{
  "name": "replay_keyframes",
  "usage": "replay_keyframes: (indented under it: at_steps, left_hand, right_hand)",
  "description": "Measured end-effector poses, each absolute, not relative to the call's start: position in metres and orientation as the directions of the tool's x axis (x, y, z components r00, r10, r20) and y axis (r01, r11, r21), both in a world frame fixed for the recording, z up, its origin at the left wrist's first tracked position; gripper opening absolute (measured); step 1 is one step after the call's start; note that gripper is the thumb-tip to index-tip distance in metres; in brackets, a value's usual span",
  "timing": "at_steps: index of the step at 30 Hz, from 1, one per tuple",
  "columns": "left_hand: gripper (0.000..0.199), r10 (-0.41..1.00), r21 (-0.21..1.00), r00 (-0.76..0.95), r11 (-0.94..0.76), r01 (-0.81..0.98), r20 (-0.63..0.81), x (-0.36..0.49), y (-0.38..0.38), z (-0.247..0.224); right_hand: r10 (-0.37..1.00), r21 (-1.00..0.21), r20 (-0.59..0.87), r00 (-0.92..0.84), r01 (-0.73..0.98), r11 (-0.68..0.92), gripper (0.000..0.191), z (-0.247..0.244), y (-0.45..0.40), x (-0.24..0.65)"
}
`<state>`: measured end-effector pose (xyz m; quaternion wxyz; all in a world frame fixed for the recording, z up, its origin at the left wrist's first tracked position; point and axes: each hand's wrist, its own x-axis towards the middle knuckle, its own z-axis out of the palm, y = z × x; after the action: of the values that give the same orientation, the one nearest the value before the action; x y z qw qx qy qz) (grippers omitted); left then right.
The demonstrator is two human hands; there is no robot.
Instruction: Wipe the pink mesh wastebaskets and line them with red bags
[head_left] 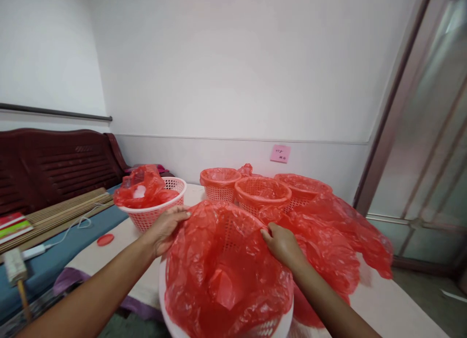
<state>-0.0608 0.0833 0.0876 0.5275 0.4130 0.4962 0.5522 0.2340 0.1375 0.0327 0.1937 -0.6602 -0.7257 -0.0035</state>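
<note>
A large white basket (166, 299) stands at the near edge of the table, with a red plastic bag (226, 279) spread inside it and over its far rim. My left hand (170, 226) pinches the bag at the left of the rim. On the right, my right hand (282, 243) is closed on the bag's edge. Something pale shows at the bottom of the bag. Beside my right hand, loose red bags (328, 236) lie heaped on the table.
Bag-lined baskets (262, 192) stand behind. Another white basket (151, 211) with a red bag is at the left, near a red disc (105, 240) on the table (394, 304). A bench (65, 158) lies farther left; a pink note (280, 153) is on the wall.
</note>
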Motion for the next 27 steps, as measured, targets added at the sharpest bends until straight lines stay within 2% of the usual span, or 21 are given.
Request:
replay_keyframes:
  at_steps: [2,5,7,12,15,18,21,25,27]
  left_hand:
    - [0.036,0.979,0.987,-0.199,0.009,-0.162,-0.042,-0.066,0.086,0.083]
    - [0.026,0.971,0.99,-0.237,-0.01,-0.138,-0.023,-0.073,0.087,0.083]
    - [0.018,0.981,0.992,-0.19,0.022,-0.12,-0.045,-0.076,0.087,0.087]
    - [0.021,0.989,0.989,-0.029,0.146,-0.039,-0.147,-0.077,0.087,0.099]
    - [0.035,0.995,0.996,-0.026,0.092,-0.017,-0.092,-0.073,0.089,0.098]
    - [0.045,0.995,1.0,-0.1,-0.007,0.003,0.008,-0.07,0.093,0.09]
    - [0.039,0.981,0.998,-0.184,-0.06,0.004,0.059,-0.071,0.098,0.082]
    - [0.032,0.973,0.999,-0.231,-0.01,-0.052,-0.002,-0.078,0.106,0.08]
    - [0.022,0.968,0.995,-0.247,0.023,-0.1,-0.047,-0.083,0.11,0.079]
  right_hand:
    - [0.957,-0.252,0.285,-0.05,0.96,0.125,0.025,0.032,0.138,0.236]
    - [0.957,-0.258,0.287,-0.051,0.957,0.129,0.024,0.033,0.138,0.236]
    - [0.955,-0.262,0.29,-0.055,0.956,0.135,0.023,0.034,0.136,0.234]
    - [0.951,-0.273,0.302,-0.067,0.95,0.153,0.024,0.038,0.131,0.228]
    - [0.949,-0.281,0.306,-0.072,0.946,0.162,0.024,0.039,0.131,0.225]
    - [0.949,-0.29,0.309,-0.069,0.943,0.162,0.024,0.039,0.132,0.225]
    - [0.948,-0.305,0.312,-0.062,0.938,0.162,0.023,0.038,0.132,0.226]
    - [0.945,-0.353,0.32,-0.067,0.917,0.185,0.021,0.039,0.13,0.227]
    - [0.941,-0.389,0.329,-0.078,0.897,0.21,0.022,0.039,0.129,0.227]
